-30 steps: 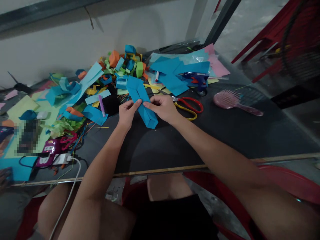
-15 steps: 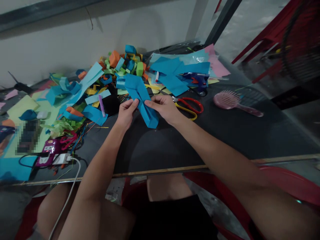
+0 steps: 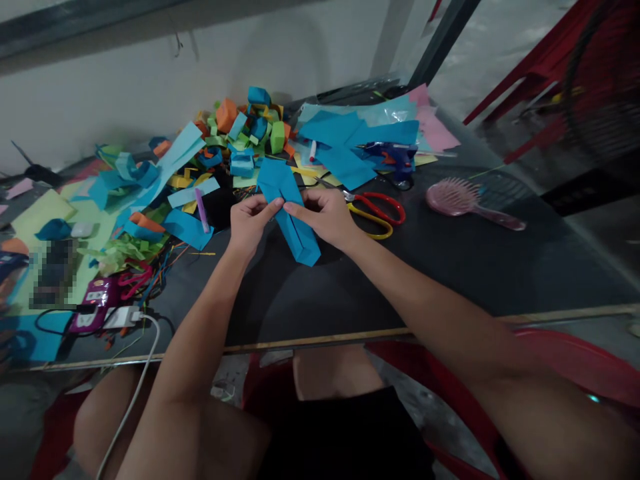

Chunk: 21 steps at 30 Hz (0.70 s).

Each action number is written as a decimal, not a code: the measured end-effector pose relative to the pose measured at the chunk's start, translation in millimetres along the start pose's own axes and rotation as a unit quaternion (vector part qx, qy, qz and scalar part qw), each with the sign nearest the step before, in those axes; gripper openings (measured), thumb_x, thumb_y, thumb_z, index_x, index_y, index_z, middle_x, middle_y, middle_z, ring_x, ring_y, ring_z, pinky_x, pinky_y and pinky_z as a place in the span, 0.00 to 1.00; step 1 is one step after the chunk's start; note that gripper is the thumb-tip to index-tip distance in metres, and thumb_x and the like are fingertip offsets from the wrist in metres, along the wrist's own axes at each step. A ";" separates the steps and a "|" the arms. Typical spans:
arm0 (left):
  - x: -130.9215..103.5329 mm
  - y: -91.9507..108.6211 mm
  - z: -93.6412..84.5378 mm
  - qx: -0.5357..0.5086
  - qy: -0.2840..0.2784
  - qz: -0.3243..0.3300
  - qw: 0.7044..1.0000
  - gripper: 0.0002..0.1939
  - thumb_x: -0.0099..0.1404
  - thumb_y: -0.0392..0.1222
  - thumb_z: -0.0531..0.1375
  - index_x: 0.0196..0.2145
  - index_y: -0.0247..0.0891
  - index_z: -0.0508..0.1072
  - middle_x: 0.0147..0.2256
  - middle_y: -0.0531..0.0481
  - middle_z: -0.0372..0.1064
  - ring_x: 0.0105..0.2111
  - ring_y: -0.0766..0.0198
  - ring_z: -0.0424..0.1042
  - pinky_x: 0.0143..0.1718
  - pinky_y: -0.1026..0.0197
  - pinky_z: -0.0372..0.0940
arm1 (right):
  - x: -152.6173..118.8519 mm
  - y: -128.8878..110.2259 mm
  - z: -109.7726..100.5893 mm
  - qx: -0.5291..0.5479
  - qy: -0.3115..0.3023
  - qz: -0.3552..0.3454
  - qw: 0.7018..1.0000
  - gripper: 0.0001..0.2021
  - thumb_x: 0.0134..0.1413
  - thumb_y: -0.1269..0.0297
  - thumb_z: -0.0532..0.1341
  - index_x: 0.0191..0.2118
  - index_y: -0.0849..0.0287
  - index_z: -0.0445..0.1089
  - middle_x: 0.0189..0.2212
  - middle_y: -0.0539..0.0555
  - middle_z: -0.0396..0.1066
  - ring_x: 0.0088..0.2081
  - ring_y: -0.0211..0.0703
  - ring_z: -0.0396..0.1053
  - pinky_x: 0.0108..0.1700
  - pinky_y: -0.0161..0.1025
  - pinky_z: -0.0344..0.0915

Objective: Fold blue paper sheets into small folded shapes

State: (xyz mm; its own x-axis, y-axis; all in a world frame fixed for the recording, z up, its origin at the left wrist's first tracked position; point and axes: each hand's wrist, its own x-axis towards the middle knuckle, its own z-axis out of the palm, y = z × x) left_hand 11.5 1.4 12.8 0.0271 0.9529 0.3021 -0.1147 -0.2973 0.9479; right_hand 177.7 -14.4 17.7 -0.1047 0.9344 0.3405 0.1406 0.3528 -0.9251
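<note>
Between my two hands is a long folded strip of blue paper, creased lengthwise and tilted over the dark table. My left hand pinches its left edge, thumb on top. From the other side my right hand grips it, and the two thumbs almost meet at the middle fold. The fingers beneath the paper are partly hidden. Just right of my right hand lie scissors with red and yellow handles. Behind the paper is a heap of small folded paper pieces in blue, green and orange.
Blue paper sheets and a glue gun lie at the back. A pink hairbrush rests on the right. Paper scraps, a purple device and a white cable crowd the left. The table's front edge runs before me.
The blue paper has come slightly down and toward me, its far end no longer overlapping the folded blue piece behind. My thumbs have moved closer together on the fold.
</note>
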 end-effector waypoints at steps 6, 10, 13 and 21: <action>-1.2 1.0 -0.8 0.031 -0.007 0.004 0.999 0.18 0.53 0.52 0.73 0.19 0.38 0.74 0.19 0.56 0.61 0.22 0.71 0.59 0.26 0.64 0.57 | -0.5 -1.0 -0.7 -0.013 0.002 -0.015 1.000 0.27 0.50 0.41 0.67 0.17 0.56 0.60 0.16 0.45 0.55 0.23 0.34 0.51 0.26 0.38 0.48; -0.1 -1.9 -2.7 0.032 -0.006 0.017 0.999 0.18 0.54 0.51 0.74 0.18 0.39 0.74 0.19 0.56 0.59 0.23 0.70 0.59 0.28 0.62 0.57 | -1.0 -3.2 -1.1 -0.008 -0.001 -0.017 1.000 0.27 0.49 0.39 0.67 0.18 0.57 0.61 0.17 0.46 0.56 0.23 0.34 0.53 0.27 0.38 0.49; 0.2 -3.3 -3.5 0.022 0.000 0.003 1.000 0.17 0.53 0.50 0.74 0.18 0.39 0.74 0.20 0.55 0.59 0.24 0.69 0.60 0.28 0.61 0.58 | -1.4 -4.4 -0.9 -0.009 0.000 -0.010 1.000 0.27 0.48 0.38 0.66 0.19 0.57 0.62 0.17 0.47 0.58 0.24 0.35 0.54 0.27 0.38 0.50; 0.0 -2.5 -2.4 0.011 -0.001 0.006 1.000 0.21 0.51 0.52 0.75 0.15 0.38 0.71 0.18 0.57 0.55 0.22 0.70 0.56 0.27 0.62 0.56 | -1.3 -5.0 -1.0 0.004 -0.002 -0.006 1.000 0.26 0.49 0.41 0.67 0.19 0.58 0.64 0.18 0.47 0.59 0.23 0.33 0.52 0.26 0.38 0.50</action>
State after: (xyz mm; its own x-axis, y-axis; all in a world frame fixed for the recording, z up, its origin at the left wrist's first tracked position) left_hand 9.4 2.3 10.2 0.0284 0.9489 0.3143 -0.0937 -0.3105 0.9459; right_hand 178.1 -17.3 22.0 -0.1102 0.9302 0.3501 0.1313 0.3627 -0.9226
